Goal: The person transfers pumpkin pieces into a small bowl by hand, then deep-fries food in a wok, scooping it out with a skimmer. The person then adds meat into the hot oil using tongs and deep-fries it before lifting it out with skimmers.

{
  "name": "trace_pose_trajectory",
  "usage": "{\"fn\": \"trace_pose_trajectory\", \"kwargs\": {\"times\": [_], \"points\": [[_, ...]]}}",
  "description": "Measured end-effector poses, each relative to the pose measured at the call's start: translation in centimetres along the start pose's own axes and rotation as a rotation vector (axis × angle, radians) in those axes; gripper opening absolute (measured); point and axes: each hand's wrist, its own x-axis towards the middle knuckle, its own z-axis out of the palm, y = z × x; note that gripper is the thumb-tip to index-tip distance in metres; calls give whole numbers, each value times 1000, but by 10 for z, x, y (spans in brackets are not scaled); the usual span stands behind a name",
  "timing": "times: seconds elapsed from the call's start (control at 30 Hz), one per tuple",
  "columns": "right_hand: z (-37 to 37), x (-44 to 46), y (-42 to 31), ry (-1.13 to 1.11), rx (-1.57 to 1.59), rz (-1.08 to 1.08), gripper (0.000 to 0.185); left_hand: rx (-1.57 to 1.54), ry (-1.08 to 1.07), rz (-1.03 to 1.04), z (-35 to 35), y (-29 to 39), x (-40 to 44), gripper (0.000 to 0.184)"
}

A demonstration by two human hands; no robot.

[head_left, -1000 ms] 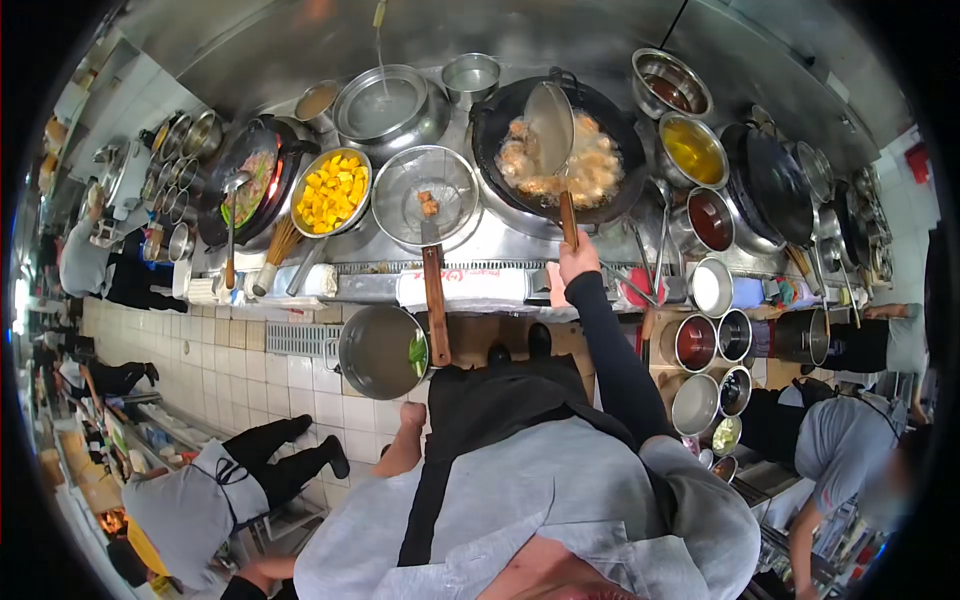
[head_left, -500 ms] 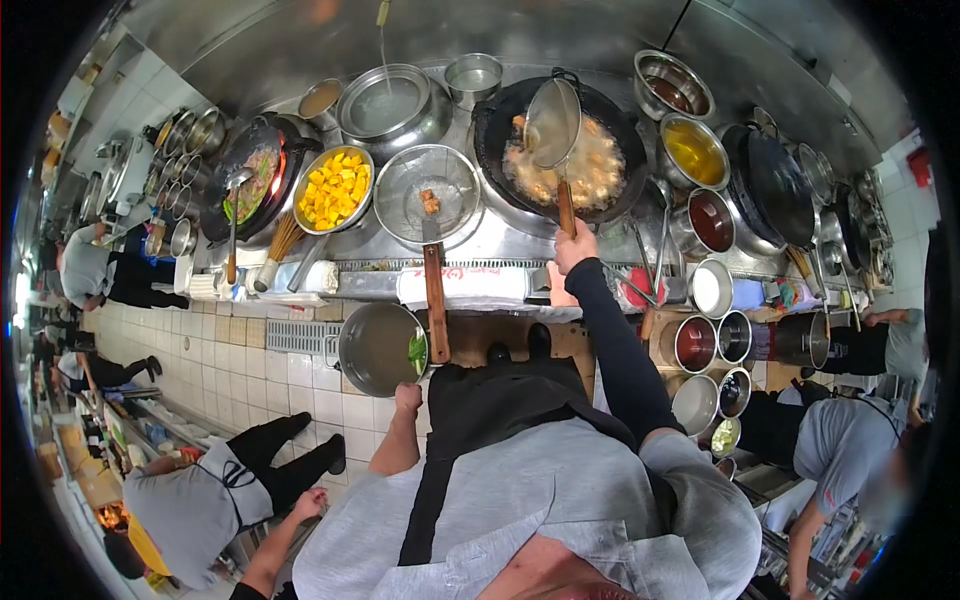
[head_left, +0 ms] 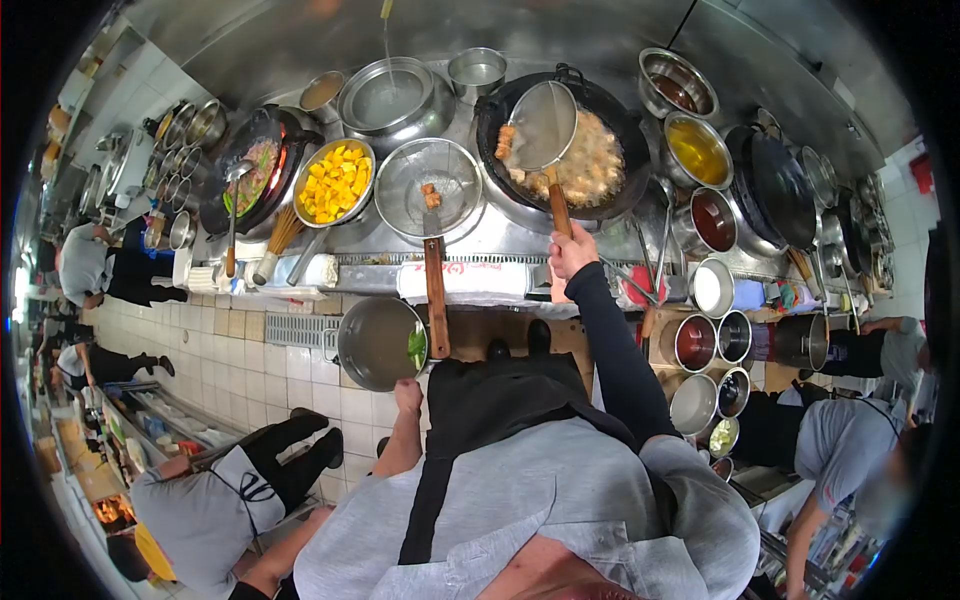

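My right hand (head_left: 573,252) is closed around the wooden handle of a mesh strainer (head_left: 546,125). The strainer's bowl is over the left part of a black wok (head_left: 632,150), where pieces of food (head_left: 597,165) fry in bubbling oil. A few browned pieces show at the left of the strainer. My left hand (head_left: 408,394) is low, fingers curled, by the lower rim of a deep metal pot (head_left: 372,345) with green leaves inside. What those fingers hold, if anything, is hidden. A second strainer (head_left: 405,190) with a browned piece in it rests on a pan left of the wok.
Yellow chunks (head_left: 338,183) fill a bowl on the left, beside another wok (head_left: 215,200) holding food and a ladle. Bowls of yellow oil (head_left: 697,152) and dark red liquid (head_left: 712,220) stand right of my wok. Co-workers (head_left: 205,510) are behind me on both sides.
The strainer has shifted slightly left in the wok, and browned pieces now show at its left edge. My left hand stays by the pot. The co-worker at lower left has moved an arm.
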Motion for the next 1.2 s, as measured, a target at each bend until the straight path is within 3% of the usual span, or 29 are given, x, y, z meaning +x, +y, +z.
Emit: {"fn": "trace_pose_trajectory", "kwargs": {"times": [0.07,0.13,0.2,0.3,0.33,0.43,0.5,0.67,0.73,0.8,0.83,0.9,1.0,1.1,1.13,1.2], "points": [[-4,-1,0,-11,37,34,20,-315,-41,-1,1,37,-4,21],[-6,-1,0,-14,73,47,20,-687,-224,-109,-6,120,-40,30],[-12,2,3,-70,136,85,20,-924,-552,-190,-18,200,-80,31],[-14,-9,6,-125,178,72,24,-884,-775,-29,-12,271,-111,26],[-14,-18,5,-136,186,53,26,-725,-760,44,-5,269,-100,20],[-2,-51,9,-147,32,-45,26,-630,-736,135,7,263,-93,18],[9,-64,16,-100,-137,-92,45,-653,-732,118,8,265,-96,14],[7,-34,67,173,-604,-867,46,-666,-752,115,-5,263,-100,11],[-3,-42,39,295,-825,-548,48,-648,-753,120,-9,260,-99,13],[-29,-35,22,438,-914,-499,50,-625,-724,106,-12,259,-100,16],[-47,-24,20,523,-898,-620,51,-634,-733,109,-14,257,-99,18],[-83,-9,16,680,-976,-568,50,-654,-750,113,-16,254,-97,22],[-132,17,35,851,-1061,-766,47,-723,-720,-22,-25,263,-109,32],[-159,47,56,481,-460,-443,30,-759,-604,-80,-19,218,-73,38],[-134,26,32,368,-76,-247,12,-693,-576,-88,-19,197,-57,38],[-124,12,9,215,134,-55,8,-560,-520,-102,-19,152,-24,38]]}}
